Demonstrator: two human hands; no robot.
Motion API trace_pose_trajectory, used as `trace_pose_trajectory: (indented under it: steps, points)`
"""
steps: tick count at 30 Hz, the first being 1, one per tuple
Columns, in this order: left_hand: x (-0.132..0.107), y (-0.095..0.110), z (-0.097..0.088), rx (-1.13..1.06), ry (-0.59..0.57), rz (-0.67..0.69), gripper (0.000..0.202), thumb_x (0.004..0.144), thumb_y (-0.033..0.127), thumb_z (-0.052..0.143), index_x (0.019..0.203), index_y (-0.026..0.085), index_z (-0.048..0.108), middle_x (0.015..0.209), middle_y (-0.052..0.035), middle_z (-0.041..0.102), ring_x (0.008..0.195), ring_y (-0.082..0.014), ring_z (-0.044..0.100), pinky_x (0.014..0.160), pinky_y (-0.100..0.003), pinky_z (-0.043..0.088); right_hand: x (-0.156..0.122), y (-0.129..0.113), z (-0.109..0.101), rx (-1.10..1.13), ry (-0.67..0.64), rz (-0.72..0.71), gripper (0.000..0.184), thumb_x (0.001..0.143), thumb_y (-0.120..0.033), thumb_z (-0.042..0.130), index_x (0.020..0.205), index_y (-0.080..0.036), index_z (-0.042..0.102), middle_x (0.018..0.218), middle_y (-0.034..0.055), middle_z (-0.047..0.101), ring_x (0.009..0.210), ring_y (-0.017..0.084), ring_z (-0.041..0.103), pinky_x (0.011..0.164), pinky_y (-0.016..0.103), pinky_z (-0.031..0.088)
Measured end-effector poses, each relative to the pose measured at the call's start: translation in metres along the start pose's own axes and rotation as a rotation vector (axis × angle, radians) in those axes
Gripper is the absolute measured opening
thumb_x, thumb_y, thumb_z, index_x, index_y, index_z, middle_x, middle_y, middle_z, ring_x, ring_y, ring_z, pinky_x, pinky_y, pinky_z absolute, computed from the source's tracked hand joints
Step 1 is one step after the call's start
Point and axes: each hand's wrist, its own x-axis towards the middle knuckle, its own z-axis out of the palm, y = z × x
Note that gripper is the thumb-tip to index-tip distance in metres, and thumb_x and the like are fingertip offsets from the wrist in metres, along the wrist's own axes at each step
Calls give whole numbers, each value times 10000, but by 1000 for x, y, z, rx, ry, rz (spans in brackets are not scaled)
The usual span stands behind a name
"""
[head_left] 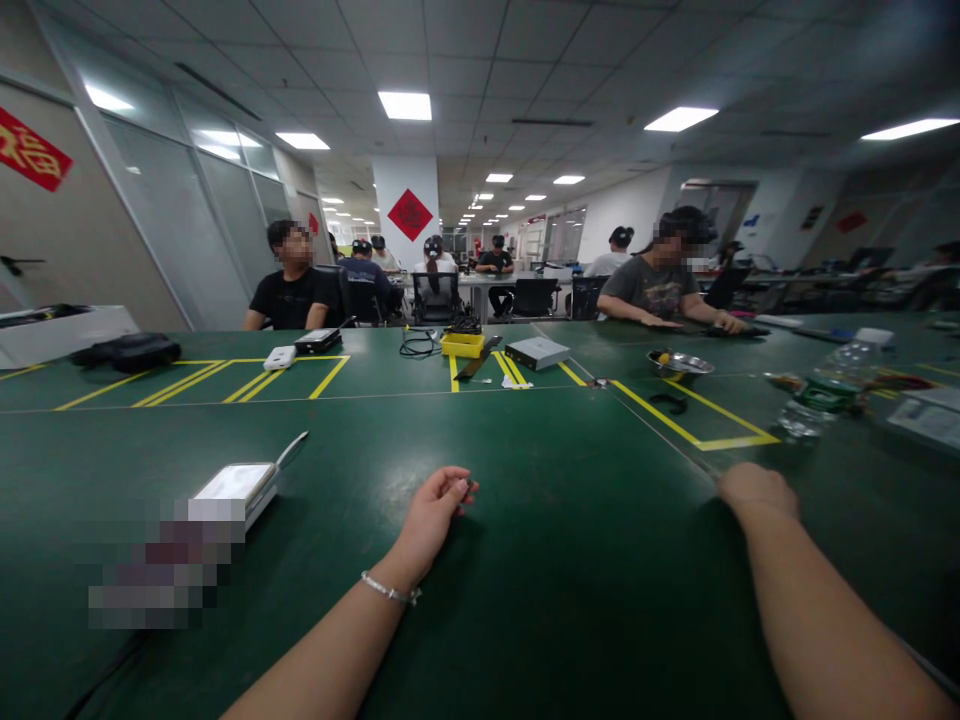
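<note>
Over the middle of the green table (540, 560), my left hand (439, 500) has its fingers curled and its thumb pressed against them. A small dark, shiny thing (469, 484) shows at the fingertips, too small to name. A bracelet circles that wrist. To the right, my right hand (759, 490) is rounded like a fist, low at the table seam, with its back towards me. Its fingers are folded out of sight, so whatever they hold, if anything, is hidden. The two hands are well apart.
At left lies a phone-like device (236, 483) on a white block, with a cable. A plastic bottle (832, 385), a metal bowl (679, 364), a grey box (537, 352) and a yellow tray (462, 345) stand farther back. Co-workers sit across the table.
</note>
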Motion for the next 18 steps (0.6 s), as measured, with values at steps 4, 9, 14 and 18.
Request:
trace_pose_trajectory:
  steps: [4,9,14,18]
  points:
    - [2,-2,1,-10,19,18,274,667,231,565,916,159,479,810,-26,570,703,-100,521,606,-205,386,-13,-39,-8,-61,-149,-112,186,682,-141,462,757,-72,619,844,219,581,823,264,562,633,329,415]
    - [2,-3,2,24,19,44,268,600,139,598,842,159,485,703,25,519,649,-75,489,618,-192,373,-67,-115,-6,294,-217,-352,139,741,-246,447,766,-156,550,771,98,613,691,167,575,622,285,420]
    - [0,-1,3,113,48,89,250,576,92,583,766,177,443,615,65,453,584,-68,447,562,-183,355,-159,-177,-1,1047,-732,-435,75,685,-195,536,719,-161,480,710,33,604,528,70,522,495,193,405]
    - [0,-2,3,188,67,134,213,583,92,566,701,180,413,582,75,426,546,-65,414,534,-180,340,-209,-201,7,1339,-1019,-298,163,662,-242,581,690,-157,446,648,9,584,470,41,480,421,153,347]
